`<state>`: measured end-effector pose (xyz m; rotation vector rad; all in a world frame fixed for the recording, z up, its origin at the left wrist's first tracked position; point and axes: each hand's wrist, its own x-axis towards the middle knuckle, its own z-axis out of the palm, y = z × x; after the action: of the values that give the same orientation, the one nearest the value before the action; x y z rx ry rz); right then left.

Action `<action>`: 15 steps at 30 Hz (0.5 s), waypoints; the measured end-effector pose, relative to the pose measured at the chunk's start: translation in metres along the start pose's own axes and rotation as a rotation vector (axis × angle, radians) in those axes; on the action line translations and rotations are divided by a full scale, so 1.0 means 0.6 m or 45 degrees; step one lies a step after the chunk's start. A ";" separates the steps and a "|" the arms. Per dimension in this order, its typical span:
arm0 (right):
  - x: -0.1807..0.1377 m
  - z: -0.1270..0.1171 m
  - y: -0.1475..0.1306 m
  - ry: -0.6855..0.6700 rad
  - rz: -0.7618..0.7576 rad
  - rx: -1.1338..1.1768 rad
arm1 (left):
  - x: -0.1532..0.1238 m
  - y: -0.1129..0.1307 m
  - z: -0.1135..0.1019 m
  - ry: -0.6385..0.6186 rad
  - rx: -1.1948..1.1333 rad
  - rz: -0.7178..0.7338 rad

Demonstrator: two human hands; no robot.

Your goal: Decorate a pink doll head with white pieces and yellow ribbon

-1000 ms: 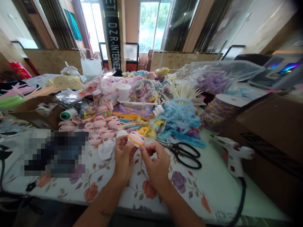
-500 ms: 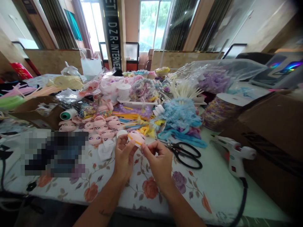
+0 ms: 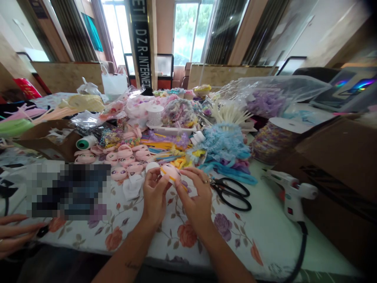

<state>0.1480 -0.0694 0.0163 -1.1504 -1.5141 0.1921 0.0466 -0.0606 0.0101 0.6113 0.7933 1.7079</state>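
Between my two hands is a small pink doll head [image 3: 172, 172] with a painted face. An orange strip [image 3: 168, 175] runs along its lower edge. My left hand [image 3: 153, 196] is closed on the head's left side, thumb in front. From the right, my right hand [image 3: 194, 194] presses the same head with thumb and fingertips; a ring shows on one finger. Just behind my left fingers stands a white round piece [image 3: 152, 166]. Black-handled scissors [image 3: 232, 192] lie beside my right hand, their blades partly hidden by it.
More pink doll heads [image 3: 127, 161] lie at left, near a crumpled white piece [image 3: 131, 188]. Blue ruffled trim [image 3: 225, 143] is heaped behind the scissors. A glue gun [image 3: 291, 192] and cardboard box [image 3: 338, 188] stand at right. Another person's hand [image 3: 17, 232] is at far left.
My right fingers have moved up and over the doll head, from a pinch at its lower right edge. Another person's hand has come in at far left.
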 end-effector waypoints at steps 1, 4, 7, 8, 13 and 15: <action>0.000 0.000 0.001 -0.010 -0.040 -0.007 | 0.000 0.000 0.000 0.000 0.006 -0.007; -0.001 0.001 0.002 -0.021 -0.085 -0.023 | -0.001 0.000 0.001 -0.003 0.023 -0.004; -0.001 0.000 0.003 -0.050 -0.054 0.003 | 0.000 -0.002 0.000 -0.003 0.059 0.010; 0.000 0.000 0.003 -0.058 -0.033 0.019 | 0.000 -0.003 -0.001 -0.002 0.081 0.023; 0.003 0.001 0.004 -0.091 0.114 0.113 | 0.000 -0.010 -0.004 0.018 0.189 0.084; 0.003 0.002 0.005 -0.079 0.146 0.128 | -0.001 -0.009 -0.004 0.017 0.194 0.071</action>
<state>0.1489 -0.0661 0.0148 -1.1604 -1.4767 0.3806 0.0485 -0.0605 0.0044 0.7324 0.9292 1.7145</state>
